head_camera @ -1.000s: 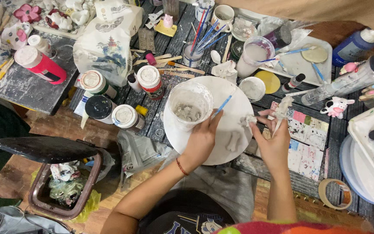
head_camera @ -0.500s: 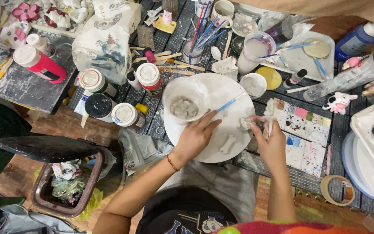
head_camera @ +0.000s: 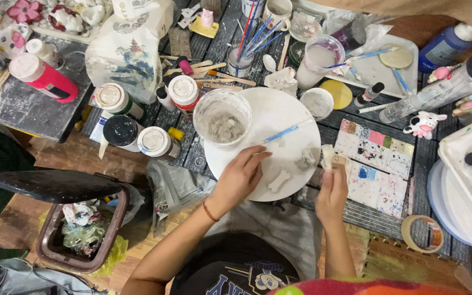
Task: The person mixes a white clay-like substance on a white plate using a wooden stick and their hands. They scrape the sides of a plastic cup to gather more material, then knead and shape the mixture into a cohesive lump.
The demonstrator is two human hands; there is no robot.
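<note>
A round white plate [head_camera: 279,117] lies on the dark slatted table. My left hand [head_camera: 240,176] rests on its near rim with fingers spread, holding nothing. My right hand [head_camera: 331,188] is closed on a small white clay piece [head_camera: 328,157] at the plate's right edge. On the plate stand a clear cup of grey-white paste [head_camera: 223,117], a blue-handled brush [head_camera: 281,133], a grey clay lump [head_camera: 305,159] and a small bone-shaped white piece [head_camera: 278,180].
Paint jars [head_camera: 149,120], a red bottle [head_camera: 43,77], a cup of brushes [head_camera: 241,59], a paint-stained tile palette [head_camera: 374,165], a small cow figurine [head_camera: 424,124] and a tape roll [head_camera: 422,234] crowd the table. An open bin [head_camera: 77,226] stands lower left.
The view has shifted slightly. My left hand slid from beside the cup down to the plate's near rim. My right hand lowered a little, still holding the white piece.
</note>
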